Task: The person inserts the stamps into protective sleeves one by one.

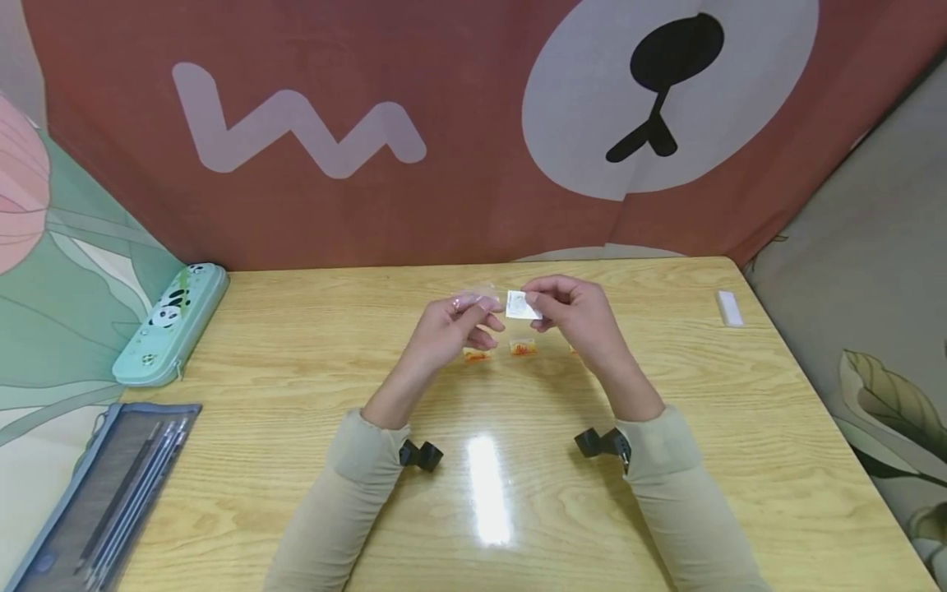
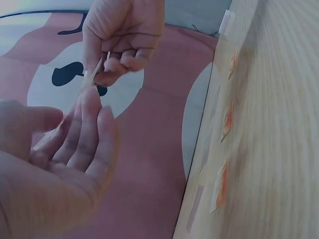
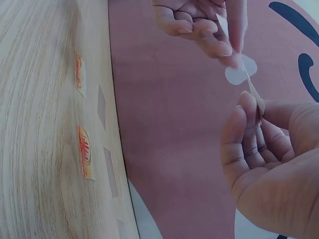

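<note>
In the head view, my right hand pinches a small white square of paper with faint print between thumb and fingers. Close beside it, my left hand holds a thin piece of clear plastic film at the fingertips. Both hands are raised above the far half of the table, fingertips nearly meeting. The right wrist view shows the paper edge-on in the right hand. Below the hands, small orange-and-white packets lie in a row, one partly hidden by the right hand.
The wooden table ends at a reddish-brown cloth backdrop. A mint panda pencil case sits at the left edge, with a mesh pouch of pencils nearer. A white block lies at the right.
</note>
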Demonstrator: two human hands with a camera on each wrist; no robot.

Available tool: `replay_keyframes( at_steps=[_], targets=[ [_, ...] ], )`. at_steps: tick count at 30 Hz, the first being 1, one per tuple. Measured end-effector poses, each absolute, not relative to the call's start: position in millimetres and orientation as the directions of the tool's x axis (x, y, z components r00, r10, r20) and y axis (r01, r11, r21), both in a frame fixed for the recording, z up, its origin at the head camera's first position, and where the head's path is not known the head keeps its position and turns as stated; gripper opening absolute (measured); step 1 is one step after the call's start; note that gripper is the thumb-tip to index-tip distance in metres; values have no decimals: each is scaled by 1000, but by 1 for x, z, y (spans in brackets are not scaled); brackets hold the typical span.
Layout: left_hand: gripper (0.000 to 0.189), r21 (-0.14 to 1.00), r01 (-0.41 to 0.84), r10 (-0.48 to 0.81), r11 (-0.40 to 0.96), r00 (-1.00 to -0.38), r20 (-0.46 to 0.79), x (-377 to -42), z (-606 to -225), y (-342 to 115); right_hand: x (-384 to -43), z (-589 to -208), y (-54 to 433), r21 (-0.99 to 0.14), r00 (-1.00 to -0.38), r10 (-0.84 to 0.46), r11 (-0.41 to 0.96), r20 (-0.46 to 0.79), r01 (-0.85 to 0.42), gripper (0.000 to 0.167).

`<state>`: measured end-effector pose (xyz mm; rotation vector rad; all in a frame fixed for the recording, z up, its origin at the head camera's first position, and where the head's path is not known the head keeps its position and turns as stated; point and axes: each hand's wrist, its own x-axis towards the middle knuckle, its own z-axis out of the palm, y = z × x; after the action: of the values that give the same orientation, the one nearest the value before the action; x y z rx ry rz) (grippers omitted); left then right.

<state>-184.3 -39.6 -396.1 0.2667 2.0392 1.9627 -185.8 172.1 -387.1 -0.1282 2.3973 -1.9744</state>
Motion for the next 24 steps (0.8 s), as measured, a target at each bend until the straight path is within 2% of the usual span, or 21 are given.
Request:
replay_keyframes(
  at_steps=[5,10,12,14,18,21,24],
  targets=[
    [39,987,-19,400,158,-913,-82,-183,-395,-41,-187,-389,174,-985,-998,-61,168,33,-43,24],
    [34,967,32,340,251,-938,-58,-183,-394,-41,-187,-388,176,-984,-998,-54,174,29,-38,25],
    [29,976,10,296,218,-954,-57,-184,-394,-41,-187,-388,177,-983,-998,-53,178,30,-38,25],
    [35,989,-38,257,140,-964,-73,-184,-393,-43,-187,-387,177,-983,-998,-51,181,30,-39,26],
    [26,996,-94,209,1,-974,-92,-185,-391,-45,-188,-387,178,-984,-998,-53,175,26,-35,26],
    [20,995,-93,203,-31,-976,-84,-184,-390,-46,-187,-386,179,-986,-998,-56,164,19,-28,26],
    [25,996,-81,206,-31,-976,-73,-184,-389,-47,-187,-385,178,-991,-998,-60,134,16,-24,27]
  ],
)
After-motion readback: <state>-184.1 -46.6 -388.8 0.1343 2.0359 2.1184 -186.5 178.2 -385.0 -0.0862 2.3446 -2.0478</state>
